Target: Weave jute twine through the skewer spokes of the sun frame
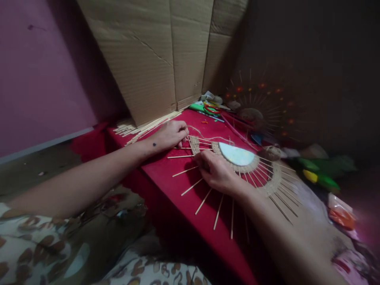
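A fan-shaped piece of thin wooden sticks (222, 211) lies on the red cloth, spreading out from a pale half-round centre (239, 154). Twine is woven round this centre, and an outer woven band (274, 180) crosses the sticks at the right. Another woven patch (194, 145) sits between my hands. My left hand (175, 134) is closed at the left stick ends, with a strand of twine at its fingertips. My right hand (215, 170) is closed over the sticks beside the woven patch; what its fingers hold is hidden.
Loose sticks (151, 126) lie beside a tall cardboard sheet (148, 51) at the back. Red-handled scissors (212, 108) and a ball of twine (272, 153) are further right. Another stick piece with orange flowers (261, 103) stands behind. A plastic packet (341, 213) lies at the right.
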Motion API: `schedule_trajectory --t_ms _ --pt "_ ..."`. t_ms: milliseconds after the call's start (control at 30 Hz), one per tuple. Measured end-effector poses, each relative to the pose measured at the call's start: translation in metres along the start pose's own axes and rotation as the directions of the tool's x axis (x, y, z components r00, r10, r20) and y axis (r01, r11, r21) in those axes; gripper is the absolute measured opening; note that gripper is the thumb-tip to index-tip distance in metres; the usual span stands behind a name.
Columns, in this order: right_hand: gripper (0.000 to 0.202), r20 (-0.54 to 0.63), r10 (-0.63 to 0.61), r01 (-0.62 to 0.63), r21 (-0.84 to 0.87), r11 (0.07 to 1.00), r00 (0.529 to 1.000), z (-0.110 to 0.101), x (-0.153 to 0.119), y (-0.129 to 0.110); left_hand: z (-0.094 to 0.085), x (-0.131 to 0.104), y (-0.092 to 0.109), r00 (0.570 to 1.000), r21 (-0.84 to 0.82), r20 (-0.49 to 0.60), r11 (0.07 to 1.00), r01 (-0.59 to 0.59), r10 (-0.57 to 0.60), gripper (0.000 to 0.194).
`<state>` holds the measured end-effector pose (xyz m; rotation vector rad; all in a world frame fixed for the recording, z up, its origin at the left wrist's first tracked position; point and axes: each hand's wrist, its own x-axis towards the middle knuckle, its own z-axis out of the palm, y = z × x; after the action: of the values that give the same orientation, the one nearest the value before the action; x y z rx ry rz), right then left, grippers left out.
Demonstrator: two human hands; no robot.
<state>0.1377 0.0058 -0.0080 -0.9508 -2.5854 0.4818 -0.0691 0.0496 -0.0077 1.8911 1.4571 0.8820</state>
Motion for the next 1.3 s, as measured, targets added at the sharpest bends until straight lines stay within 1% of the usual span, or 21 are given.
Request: schedule_trajectory --t_ms 100,200,400,467,567,633,700,767,867,967,1033,1133,1233,1267,1300 --pt "0.026 -0.020 -0.024 0.025 0.046 0.999 1.000 0.000 -0.002 0.000 0.001 0.000 -0.003 1.000 -0.088 -0.012 0.996 0.013 -0.014 0.015" --pt "0.030 -0.017 -0.032 0.033 0.068 0.997 0.999 -0.003 -0.004 -0.002 0.001 -0.001 -0.006 0.998 -0.163 -0.023 0.985 0.051 -0.055 0.013" --pt "0.032 0.006 -0.063 0.062 0.098 0.993 0.998 -0.008 -0.010 -0.004 0.000 -0.006 -0.003 0.991 -0.278 0.025 0.952 0.130 -0.128 0.012" --pt "0.030 0.011 -0.035 0.034 0.100 0.994 0.999 -0.009 -0.009 -0.004 0.000 -0.008 -0.001 0.991 -0.290 0.019 0.947 0.135 -0.135 0.011" --pt "0.019 -0.008 0.031 -0.030 0.083 0.996 0.999 -0.008 -0.003 -0.006 0.000 -0.009 0.000 0.991 -0.262 -0.032 0.958 0.119 -0.132 0.007" --pt "0.014 -0.056 0.066 -0.064 0.050 0.997 0.996 -0.006 0.004 -0.008 0.000 -0.009 -0.002 0.991 -0.236 -0.051 0.965 0.111 -0.127 0.005" --pt "0.013 -0.114 0.093 -0.093 0.008 0.996 0.989 -0.003 0.013 -0.009 0.001 -0.008 -0.004 0.991 -0.228 -0.047 0.967 0.112 -0.126 0.005" --pt "0.013 -0.145 0.109 -0.114 -0.030 0.993 0.983 -0.001 0.023 -0.008 0.002 -0.006 -0.008 0.992 -0.232 -0.038 0.966 0.112 -0.124 0.004" --pt "0.018 -0.115 0.141 -0.152 -0.092 0.984 0.983 0.002 0.036 -0.007 0.003 -0.004 -0.011 0.994 -0.243 -0.041 0.966 0.092 -0.105 0.005" --pt "0.020 -0.055 0.206 -0.213 -0.217 0.953 0.977 0.006 0.044 -0.011 0.004 -0.005 -0.009 0.993 -0.248 -0.051 0.965 0.087 -0.103 0.007" --pt "0.024 -0.036 0.249 -0.247 -0.328 0.912 0.968 0.009 0.047 -0.016 0.003 -0.006 -0.005 0.989 -0.275 -0.045 0.954 0.124 -0.141 0.008" --pt "0.029 -0.041 0.297 -0.283 -0.455 0.844 0.954 0.017 0.047 -0.022 0.000 -0.009 -0.001 0.978 -0.316 -0.024 0.929 0.190 -0.208 0.010" --pt "0.031 -0.029 0.320 -0.292 -0.494 0.819 0.947 0.023 0.046 -0.025 -0.006 -0.016 -0.005 0.975 -0.295 -0.046 0.935 0.195 -0.218 0.005" --pt "0.031 -0.025 0.324 -0.293 -0.498 0.816 0.946 0.024 0.046 -0.026 -0.008 -0.020 -0.008 0.976 -0.265 -0.067 0.946 0.184 -0.208 0.002" --pt "0.032 -0.021 0.328 -0.294 -0.500 0.815 0.944 0.024 0.046 -0.026 -0.010 -0.023 -0.012 0.977 -0.214 -0.100 0.963 0.164 -0.188 0.004"
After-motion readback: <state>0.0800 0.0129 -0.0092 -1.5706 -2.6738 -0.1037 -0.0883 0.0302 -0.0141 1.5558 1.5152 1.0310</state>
